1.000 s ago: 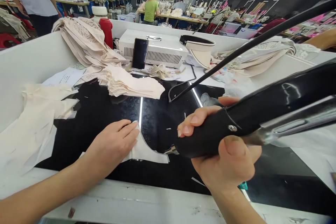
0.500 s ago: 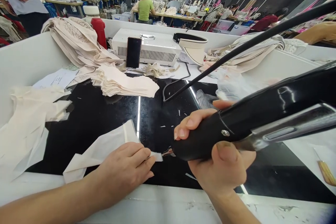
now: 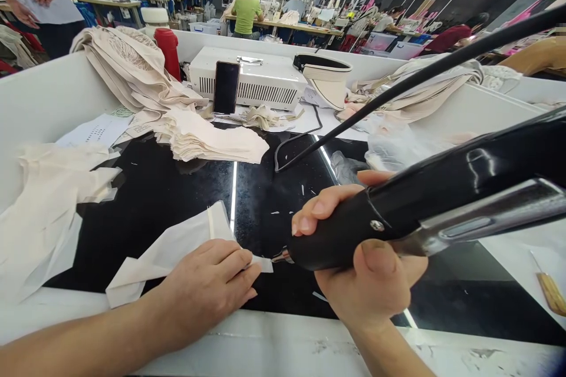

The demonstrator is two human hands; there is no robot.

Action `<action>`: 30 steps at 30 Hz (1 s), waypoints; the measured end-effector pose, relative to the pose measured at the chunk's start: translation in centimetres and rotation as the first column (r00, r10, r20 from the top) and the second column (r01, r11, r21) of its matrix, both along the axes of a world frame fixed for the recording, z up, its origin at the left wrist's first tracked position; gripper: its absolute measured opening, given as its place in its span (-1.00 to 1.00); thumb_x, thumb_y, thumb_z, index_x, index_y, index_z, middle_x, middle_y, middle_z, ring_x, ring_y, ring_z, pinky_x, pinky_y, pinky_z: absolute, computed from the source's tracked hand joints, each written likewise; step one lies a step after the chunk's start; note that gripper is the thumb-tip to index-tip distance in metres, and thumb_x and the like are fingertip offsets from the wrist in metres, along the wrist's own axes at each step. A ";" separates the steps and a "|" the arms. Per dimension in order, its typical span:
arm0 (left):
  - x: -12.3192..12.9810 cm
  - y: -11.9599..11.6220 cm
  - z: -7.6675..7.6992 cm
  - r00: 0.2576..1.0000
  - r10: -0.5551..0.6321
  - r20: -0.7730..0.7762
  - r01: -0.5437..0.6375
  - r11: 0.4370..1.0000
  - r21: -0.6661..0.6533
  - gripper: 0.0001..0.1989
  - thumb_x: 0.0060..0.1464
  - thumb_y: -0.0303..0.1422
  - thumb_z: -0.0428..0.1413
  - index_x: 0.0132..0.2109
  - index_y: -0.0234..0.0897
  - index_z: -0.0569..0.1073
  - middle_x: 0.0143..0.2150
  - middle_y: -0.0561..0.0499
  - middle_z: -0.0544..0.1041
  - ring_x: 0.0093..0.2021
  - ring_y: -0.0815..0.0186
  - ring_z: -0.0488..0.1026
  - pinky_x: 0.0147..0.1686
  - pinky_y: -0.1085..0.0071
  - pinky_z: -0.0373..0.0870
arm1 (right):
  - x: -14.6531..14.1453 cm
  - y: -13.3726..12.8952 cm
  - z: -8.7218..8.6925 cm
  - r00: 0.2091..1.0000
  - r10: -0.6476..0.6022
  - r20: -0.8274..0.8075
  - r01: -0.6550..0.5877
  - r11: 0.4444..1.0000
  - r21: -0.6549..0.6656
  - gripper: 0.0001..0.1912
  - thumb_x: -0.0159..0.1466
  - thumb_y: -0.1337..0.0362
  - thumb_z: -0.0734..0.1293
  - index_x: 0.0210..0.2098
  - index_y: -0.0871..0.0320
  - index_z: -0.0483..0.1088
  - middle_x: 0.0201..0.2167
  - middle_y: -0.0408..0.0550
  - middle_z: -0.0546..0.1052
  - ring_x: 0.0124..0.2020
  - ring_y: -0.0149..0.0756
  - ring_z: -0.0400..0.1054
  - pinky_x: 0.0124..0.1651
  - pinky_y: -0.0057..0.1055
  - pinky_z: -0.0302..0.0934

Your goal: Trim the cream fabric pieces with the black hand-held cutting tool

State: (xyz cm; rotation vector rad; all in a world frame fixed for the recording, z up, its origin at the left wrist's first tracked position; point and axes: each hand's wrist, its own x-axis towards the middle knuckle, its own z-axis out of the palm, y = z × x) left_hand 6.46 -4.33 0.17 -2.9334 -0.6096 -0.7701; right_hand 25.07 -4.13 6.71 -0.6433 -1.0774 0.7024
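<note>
Left hand has moved nearer the black tool; more cloth lies uncovered.

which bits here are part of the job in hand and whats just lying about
In use:
- left hand, on the pale fabric piece
- right hand, gripping the black handheld tool, tip at the fabric's edge
- black work surface underneath
- fabric stack, possibly

Apparently just lying about:
- phone
- visor
- wooden-handled tool
</note>
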 end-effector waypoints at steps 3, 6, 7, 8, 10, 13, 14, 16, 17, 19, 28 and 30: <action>0.0 0.0 0.1 1.000 -0.001 0.004 0.001 1.000 -0.018 -0.72 0.49 -0.41 -0.10 0.04 -0.42 0.49 -0.13 -0.10 0.56 -0.15 0.17 0.52 -0.15 0.23 0.56 | 0.1 0.0 -0.1 1.000 -0.006 0.030 0.006 1.000 -0.008 -0.61 0.21 0.08 0.55 -0.01 -0.05 0.49 -0.40 -0.14 0.53 -0.55 -0.25 0.39 -0.54 -0.26 0.34; 0.0 0.0 0.1 1.000 -0.006 -0.006 0.006 0.999 -0.038 -0.74 0.48 -0.42 -0.08 0.05 -0.42 0.48 -0.13 -0.10 0.56 -0.15 0.16 0.52 -0.15 0.22 0.56 | 0.1 0.0 -0.3 1.000 -0.004 0.031 0.005 1.000 -0.009 -0.62 0.22 0.10 0.54 0.00 -0.05 0.48 -0.40 -0.15 0.53 -0.56 -0.26 0.39 -0.54 -0.27 0.34; 0.0 -0.1 0.1 1.000 -0.009 -0.010 0.008 0.999 -0.039 -0.74 0.48 -0.42 -0.08 0.06 -0.42 0.48 -0.12 -0.10 0.56 -0.14 0.16 0.52 -0.14 0.21 0.56 | 0.1 0.0 -0.3 1.000 -0.001 0.029 0.001 1.000 -0.008 -0.64 0.24 0.12 0.53 0.00 -0.04 0.48 -0.40 -0.15 0.53 -0.55 -0.26 0.40 -0.53 -0.27 0.35; 0.0 -0.1 0.0 1.000 -0.011 -0.015 0.011 0.999 -0.038 -0.74 0.47 -0.42 -0.07 0.07 -0.43 0.47 -0.12 -0.10 0.56 -0.13 0.16 0.52 -0.13 0.21 0.56 | 0.1 0.0 -0.2 1.000 0.004 0.027 -0.004 1.000 -0.006 -0.65 0.25 0.15 0.53 0.00 -0.04 0.47 -0.39 -0.16 0.54 -0.55 -0.27 0.41 -0.52 -0.28 0.35; -0.1 -0.1 0.0 1.000 -0.016 -0.023 0.015 0.999 -0.037 -0.75 0.47 -0.43 -0.06 0.08 -0.43 0.47 -0.11 -0.11 0.55 -0.11 0.16 0.51 -0.12 0.20 0.56 | 0.0 -0.1 -0.1 1.000 0.013 0.020 -0.012 1.000 -0.007 -0.66 0.26 0.17 0.52 0.00 -0.01 0.47 -0.40 -0.17 0.54 -0.54 -0.29 0.42 -0.52 -0.30 0.36; -0.2 0.0 -0.1 1.000 -0.019 -0.019 0.018 0.999 -0.036 -0.74 0.47 -0.43 -0.06 0.08 -0.44 0.48 -0.11 -0.11 0.55 -0.12 0.16 0.51 -0.13 0.21 0.57 | 0.0 -0.3 0.2 1.000 -0.002 -0.013 0.001 1.000 -0.012 -0.62 0.21 0.15 0.54 -0.02 0.03 0.47 -0.41 -0.19 0.53 -0.55 -0.31 0.41 -0.55 -0.34 0.35; -0.2 0.1 -0.1 1.000 -0.020 -0.018 0.019 0.999 -0.036 -0.74 0.47 -0.43 -0.06 0.08 -0.45 0.48 -0.11 -0.11 0.55 -0.12 0.16 0.51 -0.13 0.21 0.57 | -0.1 -0.4 0.3 1.000 -0.007 -0.020 0.007 1.000 -0.014 -0.60 0.19 0.13 0.55 -0.03 0.04 0.47 -0.42 -0.19 0.53 -0.56 -0.32 0.41 -0.55 -0.34 0.35; -0.2 0.2 -0.1 1.000 -0.020 -0.018 0.020 0.999 -0.038 -0.74 0.47 -0.43 -0.06 0.07 -0.45 0.48 -0.11 -0.12 0.55 -0.12 0.15 0.51 -0.13 0.20 0.58 | -0.2 -0.6 0.3 1.000 -0.012 -0.023 0.011 1.000 -0.018 -0.58 0.18 0.10 0.56 -0.02 0.03 0.47 -0.41 -0.19 0.53 -0.55 -0.31 0.41 -0.55 -0.35 0.35; -0.2 0.2 -0.1 1.000 -0.020 -0.022 0.019 0.999 -0.039 -0.74 0.46 -0.43 -0.05 0.08 -0.45 0.48 -0.10 -0.13 0.55 -0.11 0.15 0.51 -0.13 0.20 0.58 | -0.2 -0.7 0.3 1.000 -0.008 -0.020 0.007 1.000 -0.019 -0.58 0.18 0.10 0.56 -0.02 0.02 0.47 -0.42 -0.19 0.53 -0.55 -0.31 0.41 -0.55 -0.35 0.35; -0.2 0.3 -0.2 1.000 -0.015 -0.025 0.014 0.999 -0.040 -0.74 0.46 -0.42 -0.05 0.09 -0.44 0.48 -0.09 -0.13 0.55 -0.10 0.14 0.51 -0.12 0.20 0.58 | -0.2 -0.7 0.2 1.000 0.000 -0.011 0.000 1.000 -0.012 -0.61 0.19 0.11 0.55 -0.03 0.02 0.47 -0.42 -0.19 0.53 -0.55 -0.31 0.41 -0.56 -0.34 0.34; -0.7 0.2 0.4 0.999 -0.035 -0.004 0.035 0.998 -0.057 -0.68 0.49 -0.46 -0.14 0.03 -0.47 0.50 -0.17 -0.12 0.56 -0.16 0.22 0.53 -0.14 0.28 0.59 | 0.1 -0.9 0.0 0.999 -0.024 0.038 0.025 1.000 -0.019 -0.62 0.22 0.12 0.53 -0.01 0.01 0.46 -0.40 -0.17 0.51 -0.54 -0.28 0.40 -0.54 -0.30 0.33; -0.9 0.3 0.4 0.999 -0.047 -0.006 0.046 0.997 -0.054 -0.69 0.48 -0.48 -0.13 -0.01 -0.46 0.51 -0.19 -0.11 0.55 -0.19 0.22 0.52 -0.13 0.28 0.59 | 0.2 -1.1 0.1 0.998 -0.031 0.046 0.033 0.999 -0.033 -0.60 0.21 0.10 0.53 -0.01 0.01 0.44 -0.40 -0.19 0.51 -0.53 -0.29 0.41 -0.52 -0.31 0.35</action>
